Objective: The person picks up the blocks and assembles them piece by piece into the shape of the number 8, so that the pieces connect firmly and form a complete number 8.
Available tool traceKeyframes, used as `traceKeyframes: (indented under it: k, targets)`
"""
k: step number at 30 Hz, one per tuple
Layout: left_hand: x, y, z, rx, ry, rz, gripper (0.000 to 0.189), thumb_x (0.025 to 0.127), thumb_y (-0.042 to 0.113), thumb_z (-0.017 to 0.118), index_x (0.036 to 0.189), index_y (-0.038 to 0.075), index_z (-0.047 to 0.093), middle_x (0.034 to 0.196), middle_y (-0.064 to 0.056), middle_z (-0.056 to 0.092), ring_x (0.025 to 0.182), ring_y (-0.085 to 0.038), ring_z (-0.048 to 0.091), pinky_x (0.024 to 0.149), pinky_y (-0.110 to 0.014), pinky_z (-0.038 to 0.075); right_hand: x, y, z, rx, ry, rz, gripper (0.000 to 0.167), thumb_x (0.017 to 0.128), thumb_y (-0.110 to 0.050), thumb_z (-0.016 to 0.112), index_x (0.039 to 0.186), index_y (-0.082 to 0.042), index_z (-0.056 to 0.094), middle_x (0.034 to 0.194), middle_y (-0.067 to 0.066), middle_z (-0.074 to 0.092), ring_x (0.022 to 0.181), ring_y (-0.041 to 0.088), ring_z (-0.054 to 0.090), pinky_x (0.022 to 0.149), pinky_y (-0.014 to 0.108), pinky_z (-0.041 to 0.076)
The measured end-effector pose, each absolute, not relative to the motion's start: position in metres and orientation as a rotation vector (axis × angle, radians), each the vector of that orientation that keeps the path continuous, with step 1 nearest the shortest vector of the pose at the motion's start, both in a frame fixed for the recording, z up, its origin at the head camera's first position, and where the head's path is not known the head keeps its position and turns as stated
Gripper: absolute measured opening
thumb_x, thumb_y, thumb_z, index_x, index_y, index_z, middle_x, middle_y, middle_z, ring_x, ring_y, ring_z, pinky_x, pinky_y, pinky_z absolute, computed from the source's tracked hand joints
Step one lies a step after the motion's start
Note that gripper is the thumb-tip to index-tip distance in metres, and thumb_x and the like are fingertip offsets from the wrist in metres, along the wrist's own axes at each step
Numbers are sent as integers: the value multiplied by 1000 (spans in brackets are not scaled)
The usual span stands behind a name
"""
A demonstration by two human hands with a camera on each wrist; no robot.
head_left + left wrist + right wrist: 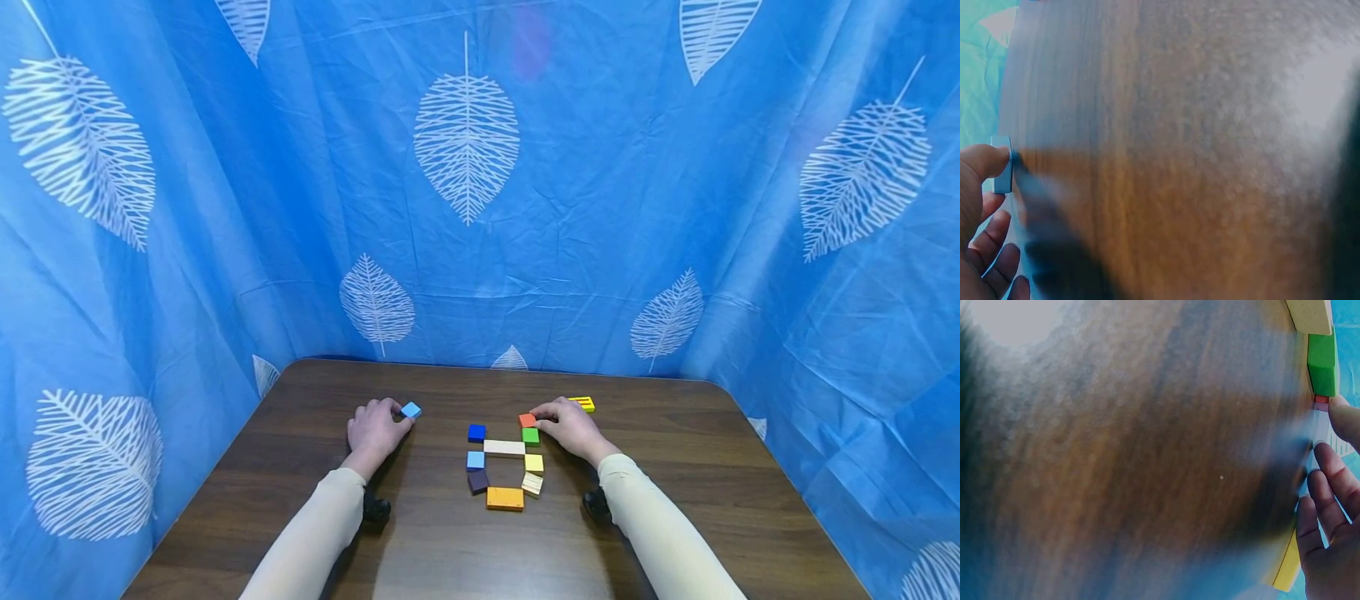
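In the head view, my left hand (375,427) is at the left of the table, pinching a light blue block (411,410) between thumb and fingers. The left wrist view has the thumb laid across this light blue block (1002,165), the other fingers loosely bent below. My right hand (572,427) holds an orange-red block (527,421) by its right side, just behind a green block (531,437). Seen from the right wrist, the thumb is against the orange-red block (1321,403), which is mostly hidden; the other fingers stand apart from it.
Between my hands, blocks form a ring: dark blue (477,432), cream (504,449), light blue (476,460), dark purple (477,482), yellow (533,463), striped wood (532,485) and orange (505,498). A slotted yellow block (582,404) lies behind my right hand. A blue curtain (465,275) hangs behind the table.
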State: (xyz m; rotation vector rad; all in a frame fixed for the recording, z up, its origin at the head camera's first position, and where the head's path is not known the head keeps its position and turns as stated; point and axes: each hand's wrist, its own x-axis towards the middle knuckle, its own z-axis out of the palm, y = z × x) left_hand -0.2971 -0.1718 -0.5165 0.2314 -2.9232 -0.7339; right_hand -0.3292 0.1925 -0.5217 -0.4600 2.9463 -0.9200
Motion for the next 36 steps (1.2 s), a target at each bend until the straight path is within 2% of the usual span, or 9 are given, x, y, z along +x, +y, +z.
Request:
traceKeyframes:
  k: [18, 29, 36]
  targets:
    - [-299, -175, -520, 245, -2887, -827, 38, 92, 37, 77, 117, 10, 70, 109, -12, 67, 104, -36, 53, 88, -52, 40, -329, 193, -521, -474, 2945, -904, 22, 98, -20, 71, 120, -21, 77, 109, -1, 65, 100, 20, 57, 92, 47, 48]
    - [-301, -163, -515, 26, -2888, -853, 33, 92, 31, 79, 118, 11, 75, 111, -9, 67, 106, -31, 52, 95, -53, 41, -330, 194, -521, -477, 2941, -915, 23, 98, -20, 71, 120, -21, 77, 109, -3, 66, 100, 18, 56, 91, 46, 48]
    - [-306, -146, -514, -139, -2900, -804, 33, 92, 32, 79, 120, 16, 75, 115, -6, 67, 105, -27, 52, 96, -48, 43, -330, 194, -522, -475, 2942, -920, 23, 98, -20, 71, 121, -20, 76, 112, -2, 67, 103, 19, 57, 93, 46, 48]
